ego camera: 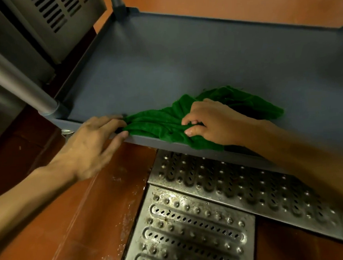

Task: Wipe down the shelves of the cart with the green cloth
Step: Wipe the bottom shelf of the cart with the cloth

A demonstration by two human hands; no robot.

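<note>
The green cloth (157, 123) lies bunched on the grey bottom shelf (181, 63) of the cart, draped partly over the shelf's near rim. My left hand (93, 140) grips the cloth's left end at the rim, thumb under the edge. My right hand (213, 122) rests on the middle of the cloth with its fingers curled into the folds, pinching the fabric. The cloth's right part spreads out behind my right hand.
A grey metal post (19, 82) rises from the shelf's near-left corner, another post (116, 0) from the far-left corner. A vented steel cabinet (63, 21) stands to the left. Perforated metal drain grates (194, 220) cover the red tile floor (61, 230) below.
</note>
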